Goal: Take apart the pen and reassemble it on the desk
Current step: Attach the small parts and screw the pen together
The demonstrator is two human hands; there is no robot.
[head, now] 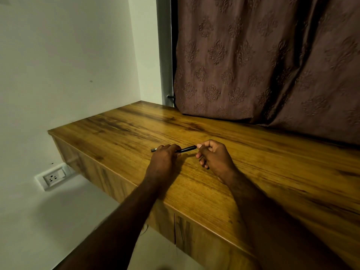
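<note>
My left hand point(164, 155) grips the black pen point(186, 149) near its middle, knuckles up, fingers curled over the barrel and closed around it. A short length of the pen sticks out past the left side of this hand. My right hand point(214, 155) pinches the opposite end of the pen between thumb and forefinger; the remaining fingers of this hand are curled in toward the palm. The pen runs nearly level between the two hands, its right end slightly higher in the view. The visible barrel shows as one piece; a seam or loosened part is too small to make out.

Both hands hold the pen low over the wooden desk point(272, 182), in the middle of its top and set back from the front edge. I cannot tell whether the pen touches the surface. Both forearms reach in across the front edge of the desk.

A brown patterned curtain point(263, 65) hangs behind the desk, its hem resting on the back of the top. A white wall point(68, 65) stands to the left, with a wall socket point(53, 177) mounted below desk level.
</note>
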